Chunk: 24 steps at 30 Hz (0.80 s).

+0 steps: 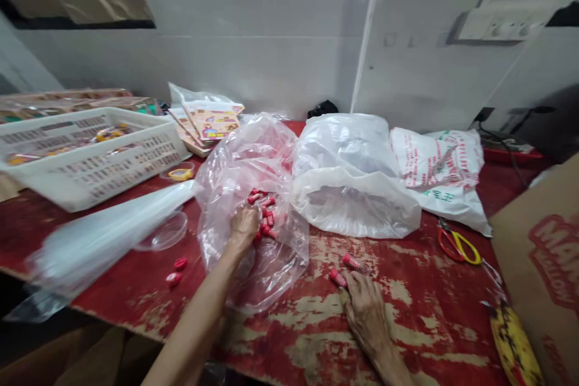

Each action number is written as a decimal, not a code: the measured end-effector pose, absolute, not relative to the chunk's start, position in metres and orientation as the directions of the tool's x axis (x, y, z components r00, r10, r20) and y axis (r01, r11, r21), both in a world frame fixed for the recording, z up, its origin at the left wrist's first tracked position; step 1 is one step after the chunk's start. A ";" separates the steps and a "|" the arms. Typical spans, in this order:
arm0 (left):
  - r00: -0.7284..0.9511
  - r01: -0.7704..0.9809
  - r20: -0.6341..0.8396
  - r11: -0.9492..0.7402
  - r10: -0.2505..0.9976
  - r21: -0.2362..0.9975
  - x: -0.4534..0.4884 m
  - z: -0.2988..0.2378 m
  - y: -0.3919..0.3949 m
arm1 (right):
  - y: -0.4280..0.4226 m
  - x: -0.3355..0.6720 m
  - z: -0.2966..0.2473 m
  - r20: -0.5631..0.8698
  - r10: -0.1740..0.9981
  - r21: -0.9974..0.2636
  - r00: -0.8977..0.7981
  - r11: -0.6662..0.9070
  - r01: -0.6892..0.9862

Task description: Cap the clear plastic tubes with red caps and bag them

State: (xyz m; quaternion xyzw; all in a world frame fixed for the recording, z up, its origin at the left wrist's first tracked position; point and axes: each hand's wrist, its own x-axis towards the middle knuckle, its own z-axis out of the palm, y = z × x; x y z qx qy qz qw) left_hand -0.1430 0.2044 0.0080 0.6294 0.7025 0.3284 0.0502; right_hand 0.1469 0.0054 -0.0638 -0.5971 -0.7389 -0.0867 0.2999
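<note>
My left hand [244, 226] reaches into a clear plastic bag [266, 259], beside a loose heap of small red tubes [266, 214] inside it. Film covers part of that hand, so its grip is hidden. My right hand [364, 313] lies on the worn red tabletop [307, 307], its fingertips against two red tubes [344, 270]. Whether those fingers hold the tubes, I cannot tell. Two round red caps [177, 270] lie left of the bag.
A white slotted crate [90, 157] and printed cards [210, 123] stand at the back left. Bulky white plastic bags [353, 187] fill the back middle. Red-and-yellow scissors [458, 244] lie right, beside a cardboard box [543, 265] and a spotted banana [513, 344]. A folded clear film [104, 241] lies left.
</note>
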 end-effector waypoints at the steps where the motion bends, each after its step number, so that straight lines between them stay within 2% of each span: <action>1: -0.196 0.862 0.328 0.003 0.924 0.508 -0.145 0.009 0.207 | 0.006 0.146 -0.064 0.551 0.828 -0.227 -0.103 0.268 0.936; 4: -0.180 0.897 0.293 0.034 0.939 0.441 -0.150 0.012 0.208 | 0.006 0.145 -0.066 0.565 0.819 -0.229 -0.099 0.271 0.935; 8: -0.181 0.912 0.339 0.028 0.923 0.409 -0.151 0.021 0.193 | 0.004 0.146 -0.064 0.556 0.823 -0.234 -0.116 0.290 0.928; 10: -0.229 0.857 0.367 0.009 0.902 0.515 -0.144 0.026 0.175 | 0.005 0.149 -0.060 0.554 0.823 -0.246 -0.124 0.305 0.920; 11: -0.277 0.768 0.349 -0.012 0.895 0.641 -0.138 0.027 0.163 | 0.009 0.151 -0.057 0.554 0.823 -0.258 -0.128 0.315 0.913; 12: -0.318 0.596 0.281 -0.040 0.905 0.802 -0.130 0.027 0.150 | 0.014 0.154 -0.053 0.553 0.823 -0.271 -0.131 0.327 0.905; 13: -0.312 0.373 0.185 -0.059 0.932 0.926 -0.119 0.025 0.135 | 0.022 0.158 -0.048 0.553 0.822 -0.279 -0.136 0.337 0.899; 14: -0.220 0.160 0.084 -0.049 0.972 0.986 -0.108 0.021 0.122 | 0.032 0.163 -0.043 0.550 0.823 -0.276 -0.145 0.342 0.898; 16: -0.056 -0.207 -0.068 0.055 0.996 0.977 -0.084 0.008 0.098 | 0.061 0.171 -0.033 0.521 0.837 -0.213 -0.168 0.318 0.924; 18: 0.001 -0.415 -0.181 0.165 0.984 0.895 -0.064 -0.009 0.084 | 0.099 0.178 -0.023 0.434 0.878 -0.063 -0.202 0.254 0.965; 19: 0.014 -0.477 -0.217 0.197 0.976 0.857 -0.056 -0.017 0.081 | 0.119 0.180 -0.019 0.372 0.904 0.036 -0.210 0.212 0.977; 20: 0.012 -0.515 -0.242 0.214 0.970 0.830 -0.051 -0.024 0.080 | 0.139 0.182 -0.015 0.349 0.913 0.077 -0.213 0.199 0.977; 24: 0.009 -0.515 -0.224 0.197 0.974 0.834 -0.050 -0.042 0.089 | 0.211 0.178 -0.008 0.290 0.923 0.161 -0.254 0.215 0.963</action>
